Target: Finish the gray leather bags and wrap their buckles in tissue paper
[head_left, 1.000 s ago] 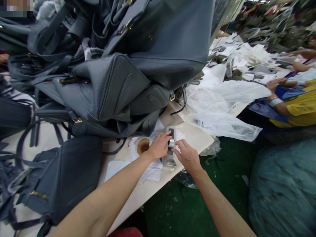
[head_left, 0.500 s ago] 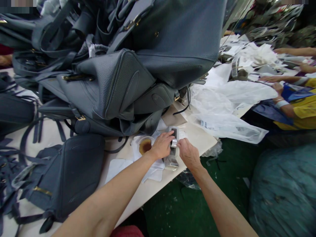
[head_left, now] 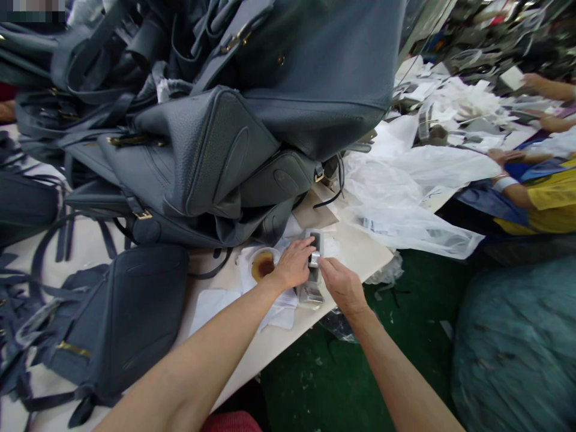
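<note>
On the table by its front edge lies a small, narrow grey metal device (head_left: 315,273) with a shiny silvery piece across its middle. My left hand (head_left: 293,263) rests over its left side, fingers closed down on the metal. From the right, my right hand (head_left: 341,285) pinches beside the silvery piece; anything between thumb and fingers is too small to make out. Just left of my left hand, a round dish (head_left: 262,266) with a dark brown stain sits on white paper (head_left: 216,306). Crumpled clear plastic wraps the device's near end.
A tall heap of dark grey leather bags (head_left: 225,150) fills the table's back and left. Another dark bag (head_left: 148,306) lies at front left. White plastic sheeting (head_left: 418,198) covers the right corner. A co-worker's yellow sleeve (head_left: 551,195) and a large teal bundle (head_left: 517,336) are at right.
My right hand has shifted slightly left and its fingers look straighter. My left hand stays on the metal device. At far right, another person's hand now holds up a white piece.
</note>
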Demonstrator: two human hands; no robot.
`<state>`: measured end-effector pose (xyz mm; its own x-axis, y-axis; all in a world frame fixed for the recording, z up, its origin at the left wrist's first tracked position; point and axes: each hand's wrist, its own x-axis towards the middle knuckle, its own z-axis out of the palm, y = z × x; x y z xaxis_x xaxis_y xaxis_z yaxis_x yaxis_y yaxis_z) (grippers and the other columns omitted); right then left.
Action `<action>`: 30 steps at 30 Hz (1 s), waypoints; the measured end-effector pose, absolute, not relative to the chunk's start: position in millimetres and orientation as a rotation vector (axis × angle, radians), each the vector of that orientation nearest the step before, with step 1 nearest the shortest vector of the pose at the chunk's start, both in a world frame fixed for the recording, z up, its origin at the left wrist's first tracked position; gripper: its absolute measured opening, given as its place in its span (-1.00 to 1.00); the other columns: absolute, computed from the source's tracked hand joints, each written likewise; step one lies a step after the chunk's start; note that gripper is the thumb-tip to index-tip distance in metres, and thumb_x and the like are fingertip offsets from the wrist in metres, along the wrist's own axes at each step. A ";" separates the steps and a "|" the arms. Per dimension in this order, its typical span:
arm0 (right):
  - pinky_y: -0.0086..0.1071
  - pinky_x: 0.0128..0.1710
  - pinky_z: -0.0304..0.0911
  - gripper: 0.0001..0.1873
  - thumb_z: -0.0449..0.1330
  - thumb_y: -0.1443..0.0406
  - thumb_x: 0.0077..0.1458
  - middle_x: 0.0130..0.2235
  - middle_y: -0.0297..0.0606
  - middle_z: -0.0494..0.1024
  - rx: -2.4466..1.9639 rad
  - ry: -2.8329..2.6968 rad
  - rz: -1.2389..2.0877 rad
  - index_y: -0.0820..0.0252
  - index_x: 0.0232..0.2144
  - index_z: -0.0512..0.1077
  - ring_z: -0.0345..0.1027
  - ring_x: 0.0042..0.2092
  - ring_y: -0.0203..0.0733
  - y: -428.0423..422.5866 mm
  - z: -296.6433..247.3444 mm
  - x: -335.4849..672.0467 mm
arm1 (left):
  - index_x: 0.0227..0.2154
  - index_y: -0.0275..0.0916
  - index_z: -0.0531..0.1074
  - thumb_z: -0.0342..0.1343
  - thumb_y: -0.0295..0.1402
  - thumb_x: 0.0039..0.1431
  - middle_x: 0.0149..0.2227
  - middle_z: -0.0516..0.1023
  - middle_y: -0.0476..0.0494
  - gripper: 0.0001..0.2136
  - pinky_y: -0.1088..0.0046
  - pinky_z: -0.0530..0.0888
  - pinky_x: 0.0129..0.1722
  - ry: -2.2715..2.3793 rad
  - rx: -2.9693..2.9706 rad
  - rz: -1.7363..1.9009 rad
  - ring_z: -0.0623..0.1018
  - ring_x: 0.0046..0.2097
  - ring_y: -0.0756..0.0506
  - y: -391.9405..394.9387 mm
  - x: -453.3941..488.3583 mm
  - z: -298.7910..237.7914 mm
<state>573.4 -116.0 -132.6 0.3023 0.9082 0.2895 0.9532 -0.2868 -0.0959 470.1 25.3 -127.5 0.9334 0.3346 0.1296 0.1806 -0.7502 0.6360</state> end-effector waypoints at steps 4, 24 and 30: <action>-0.44 -0.42 0.09 -0.77 0.00 0.41 0.26 -0.26 -0.27 0.56 -2.314 -1.795 -0.305 0.14 -0.18 0.45 0.39 -0.31 -0.27 -114.4 -130.2 579.6 | 0.04 -0.27 0.34 -0.02 -0.63 -0.06 0.29 0.21 -0.24 -0.48 0.11 0.20 0.26 0.370 2.437 0.316 0.20 0.28 -0.19 24.4 470.7 -128.4; -0.45 -0.41 0.08 -0.84 -0.02 0.39 0.16 -0.46 -0.35 0.45 -2.297 -1.567 -0.198 0.16 -0.38 0.35 0.33 -0.44 -0.30 -109.8 -126.8 578.6 | 0.09 -0.24 0.31 -0.07 -0.67 -0.10 0.32 0.16 -0.21 -0.40 0.11 0.16 0.28 0.293 2.354 0.340 0.17 0.30 -0.17 26.8 465.9 -135.4; -0.46 -0.44 0.07 -0.84 -0.01 0.40 0.15 -0.47 -0.38 0.44 -2.223 -1.636 -0.160 0.15 -0.41 0.33 0.31 -0.47 -0.33 -125.2 -116.6 569.9 | 0.16 -0.14 0.25 -0.12 -0.70 -0.13 0.31 0.18 -0.17 -0.30 0.07 0.17 0.27 0.298 2.278 0.332 0.18 0.31 -0.16 24.7 461.5 -133.3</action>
<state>569.9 -125.2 -116.6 0.3177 0.8969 0.3076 0.9395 -0.2538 -0.2302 461.5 24.7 -133.3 0.9379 0.3163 0.1426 0.1070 -0.6546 0.7483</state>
